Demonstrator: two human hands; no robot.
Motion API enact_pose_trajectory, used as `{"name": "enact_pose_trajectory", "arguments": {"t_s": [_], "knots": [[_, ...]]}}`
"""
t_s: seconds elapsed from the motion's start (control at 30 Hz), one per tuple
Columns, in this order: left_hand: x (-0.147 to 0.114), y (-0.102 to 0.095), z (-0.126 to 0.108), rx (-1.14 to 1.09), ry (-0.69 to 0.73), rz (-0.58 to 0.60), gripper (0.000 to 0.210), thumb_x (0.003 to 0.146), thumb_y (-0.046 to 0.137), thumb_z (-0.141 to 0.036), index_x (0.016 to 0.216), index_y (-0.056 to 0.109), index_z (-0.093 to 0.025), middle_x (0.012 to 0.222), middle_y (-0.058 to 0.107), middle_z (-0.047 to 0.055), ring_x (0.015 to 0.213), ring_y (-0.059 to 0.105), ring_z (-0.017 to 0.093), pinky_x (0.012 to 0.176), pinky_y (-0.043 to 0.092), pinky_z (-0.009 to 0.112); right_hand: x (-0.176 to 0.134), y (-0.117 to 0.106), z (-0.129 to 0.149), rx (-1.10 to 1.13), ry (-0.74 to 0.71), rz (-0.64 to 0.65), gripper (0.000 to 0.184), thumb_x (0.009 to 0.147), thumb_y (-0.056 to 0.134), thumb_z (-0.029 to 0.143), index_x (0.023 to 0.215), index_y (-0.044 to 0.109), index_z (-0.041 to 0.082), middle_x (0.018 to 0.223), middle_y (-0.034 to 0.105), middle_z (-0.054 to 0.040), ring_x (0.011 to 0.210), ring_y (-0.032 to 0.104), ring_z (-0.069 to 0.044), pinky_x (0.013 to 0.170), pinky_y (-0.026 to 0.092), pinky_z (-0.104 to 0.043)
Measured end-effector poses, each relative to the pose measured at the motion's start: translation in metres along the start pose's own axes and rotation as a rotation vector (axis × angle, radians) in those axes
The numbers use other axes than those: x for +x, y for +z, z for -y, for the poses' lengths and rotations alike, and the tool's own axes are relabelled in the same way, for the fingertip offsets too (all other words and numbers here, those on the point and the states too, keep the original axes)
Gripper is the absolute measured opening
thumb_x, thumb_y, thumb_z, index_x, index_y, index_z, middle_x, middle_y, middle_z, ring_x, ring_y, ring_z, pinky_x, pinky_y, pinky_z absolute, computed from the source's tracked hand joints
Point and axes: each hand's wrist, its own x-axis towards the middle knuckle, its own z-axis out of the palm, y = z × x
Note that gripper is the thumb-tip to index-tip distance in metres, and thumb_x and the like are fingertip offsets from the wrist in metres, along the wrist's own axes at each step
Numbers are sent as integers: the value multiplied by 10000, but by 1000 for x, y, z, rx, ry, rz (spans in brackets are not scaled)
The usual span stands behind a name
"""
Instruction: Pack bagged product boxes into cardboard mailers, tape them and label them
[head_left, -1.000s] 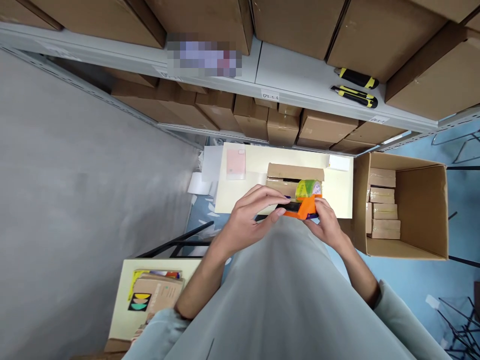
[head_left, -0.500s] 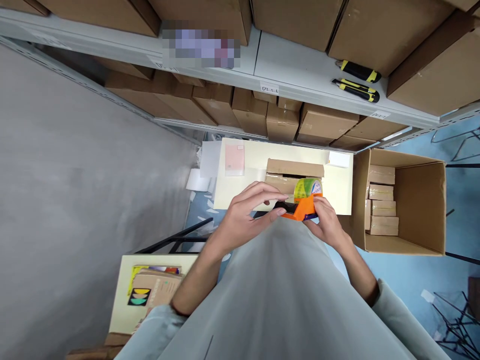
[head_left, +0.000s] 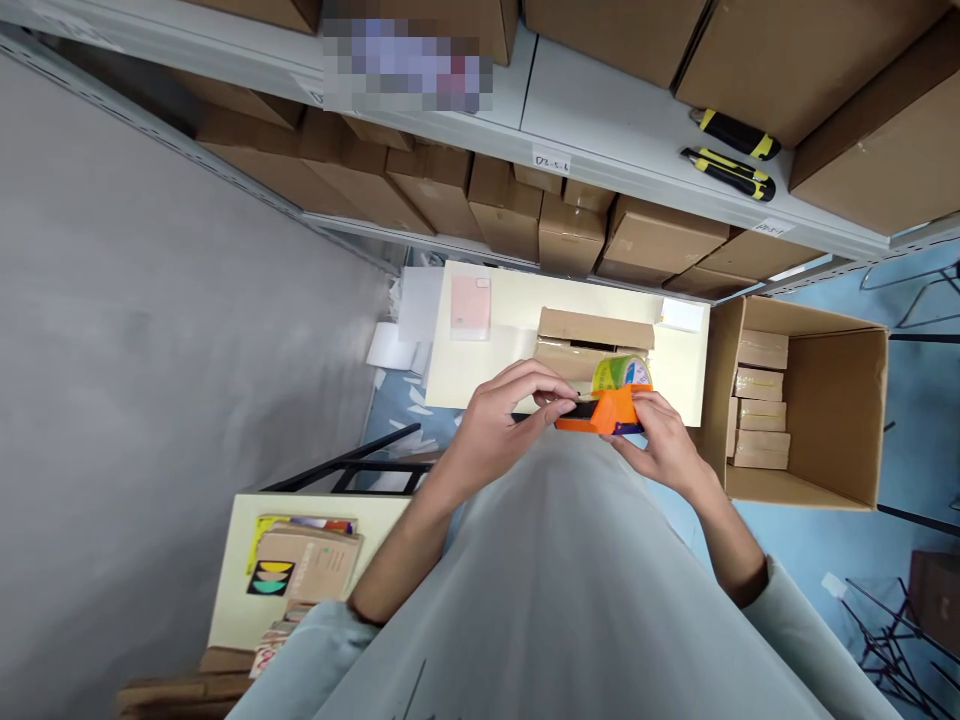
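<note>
An orange tape dispenser [head_left: 611,410] with a black front part is held over the near edge of the table, in front of my body. My right hand [head_left: 664,440] is closed around its right end. A roll of tape [head_left: 621,373] with a green and yellow core sits on the dispenser. My left hand [head_left: 514,405] is at the dispenser's black end, thumb and forefinger pinched together. Whatever lies between those fingertips is too small to make out. Just behind the dispenser, a cardboard box [head_left: 592,328] rests on the table, partly hidden by the roll and my fingers.
On the cream table [head_left: 510,305] lie a pink notebook [head_left: 470,308] and a small white box [head_left: 681,314]. A large open carton [head_left: 832,420] holding several small boxes stands at right. Above, a grey shelf [head_left: 600,110] carries cartons and two utility knives [head_left: 731,172]. Books [head_left: 311,555] lie lower left.
My left thumb and forefinger have closed together at the dispenser's black end; they were apart before. The dispenser stays in my right hand. The view has shifted slightly.
</note>
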Motion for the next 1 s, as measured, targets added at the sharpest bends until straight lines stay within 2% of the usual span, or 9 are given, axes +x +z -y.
{"name": "enact_pose_trajectory", "arguments": {"t_s": [0.2, 0.37, 0.53, 0.67, 0.83, 1.0], "knots": [[-7, 7, 18, -53, -166, -46, 187, 1026, 694, -385, 966, 767, -223, 953, 749, 45, 857, 689, 168, 778, 575, 291, 13, 2, 2, -48, 154, 102, 370, 948, 729, 599, 991, 680, 235, 941, 771, -100, 898, 721, -300, 813, 598, -419], [-5, 16, 47, -182, -373, -122, 282, 997, 680, -480, 964, 735, -205, 938, 753, 42, 862, 691, 176, 824, 576, 301, 35, 1, 2, -78, 325, 240, 505, 912, 730, 716, 1009, 742, 221, 910, 790, -97, 825, 734, -290, 768, 557, -375], [10, 28, 81, -361, -473, -169, 425, 895, 755, -609, 945, 721, -188, 932, 768, 60, 884, 708, 206, 859, 592, 342, 73, -22, 0, -9, 434, 438, 526, 943, 674, 722, 1093, 787, 230, 874, 796, -54, 741, 702, -247, 681, 485, -322], [19, 29, 100, -454, -523, -216, 469, 834, 818, -632, 953, 746, -184, 893, 754, 59, 837, 688, 200, 822, 590, 345, 96, -45, -12, 23, 435, 596, 545, 945, 639, 744, 1006, 789, 224, 801, 756, -25, 676, 637, -199, 645, 423, -304], [22, 12, 133, -501, -567, -390, 444, 790, 872, -585, 929, 761, -178, 821, 709, 35, 759, 632, 155, 801, 566, 312, 108, -69, -31, -39, 546, 686, 623, 883, 637, 835, 835, 715, 219, 652, 691, -12, 571, 594, -175, 574, 383, -296], [25, 12, 164, -542, -643, -428, 432, 736, 901, -547, 897, 766, -169, 786, 684, 30, 726, 595, 144, 753, 547, 295, 127, -72, -48, 43, 579, 757, 676, 821, 671, 882, 790, 688, 207, 693, 734, -53, 608, 653, -199, 574, 435, -297]]}}
